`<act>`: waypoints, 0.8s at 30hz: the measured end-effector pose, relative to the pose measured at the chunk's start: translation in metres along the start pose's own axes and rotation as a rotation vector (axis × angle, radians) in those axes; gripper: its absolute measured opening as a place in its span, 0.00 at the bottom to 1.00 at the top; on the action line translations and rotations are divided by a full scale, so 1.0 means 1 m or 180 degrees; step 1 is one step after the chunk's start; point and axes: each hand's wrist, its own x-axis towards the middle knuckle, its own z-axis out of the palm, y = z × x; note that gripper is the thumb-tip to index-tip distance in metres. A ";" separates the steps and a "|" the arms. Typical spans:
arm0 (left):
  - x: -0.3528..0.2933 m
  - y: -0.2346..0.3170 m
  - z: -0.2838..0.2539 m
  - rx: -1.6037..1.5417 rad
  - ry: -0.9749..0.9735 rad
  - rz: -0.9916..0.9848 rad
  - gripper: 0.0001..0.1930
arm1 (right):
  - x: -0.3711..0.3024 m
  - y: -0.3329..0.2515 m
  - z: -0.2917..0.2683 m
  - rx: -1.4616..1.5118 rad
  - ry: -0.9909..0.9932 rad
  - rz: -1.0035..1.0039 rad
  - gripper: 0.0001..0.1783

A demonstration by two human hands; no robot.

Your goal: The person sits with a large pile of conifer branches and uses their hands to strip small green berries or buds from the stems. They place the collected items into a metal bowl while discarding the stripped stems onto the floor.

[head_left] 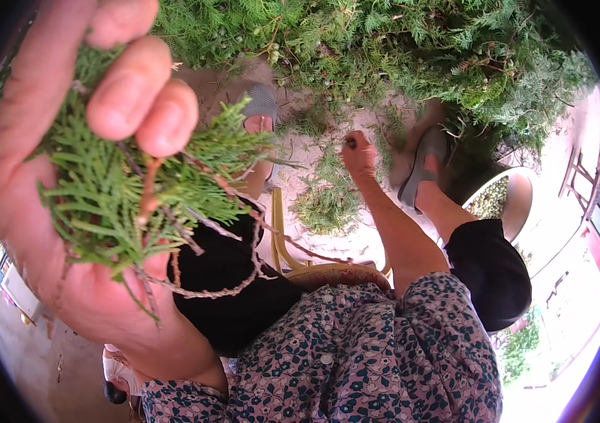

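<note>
Raised close to the camera on the left, my left hand [21,190] has its fingers curled round a bunch of green conifer sprigs [102,204]. Thin brown twigs stick out of the bunch towards the middle. My right hand [359,154] is lowered between my feet, its fingers closed; whatever they hold, if anything, is too small to make out. Just below and left of it, a small heap of loose green sprigs [326,204] lies on the pale ground.
A big pile of cut conifer branches [398,49] spreads across the far side. At the right stands a metal basin [522,201] with small greenish pieces in it. My grey shoes [261,101] flank the heap. A yellow chair frame [278,229] shows between my legs.
</note>
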 end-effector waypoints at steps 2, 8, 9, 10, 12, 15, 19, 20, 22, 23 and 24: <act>-0.001 0.009 -0.015 -0.0111 -0.0124 -0.0121 0.18 | -0.001 0.014 -0.022 0.0201 0.0345 -0.0110 0.07; 0.004 0.005 0.007 -0.0115 -0.0315 -0.0271 0.18 | -0.018 0.042 -0.012 -0.0112 -0.0022 0.0717 0.07; 0.004 -0.001 0.018 -0.0122 -0.0302 -0.0286 0.18 | -0.018 0.042 -0.006 -0.0426 0.0179 0.0568 0.08; -0.004 -0.012 0.028 0.0713 0.0078 0.0324 0.18 | -0.016 0.041 -0.002 -0.0432 0.0278 0.0567 0.08; -0.002 -0.012 0.032 0.1531 0.0444 0.0934 0.17 | -0.014 0.034 -0.003 -0.0467 0.0429 0.0771 0.07; 0.005 0.003 0.011 0.0312 -0.0105 0.0179 0.17 | -0.009 0.016 -0.035 -0.0039 0.0081 0.0795 0.06; 0.007 0.010 -0.023 -0.0197 -0.0122 -0.0347 0.16 | 0.006 -0.018 -0.117 -0.0660 -0.0214 -0.0230 0.07; 0.007 0.008 -0.026 -0.0211 -0.0058 -0.0393 0.15 | 0.016 -0.027 -0.152 -0.0670 -0.0607 -0.0145 0.06; 0.009 0.005 -0.027 -0.0255 -0.0023 -0.0415 0.15 | 0.041 -0.044 -0.211 -0.1393 -0.0142 -0.0830 0.09; 0.010 0.003 -0.025 -0.0283 -0.0011 -0.0425 0.15 | 0.050 -0.050 -0.250 -0.1081 -0.0120 -0.0612 0.09; 0.012 0.002 -0.024 -0.0307 -0.0010 -0.0443 0.15 | 0.058 -0.055 -0.288 -0.1271 0.0174 -0.0199 0.08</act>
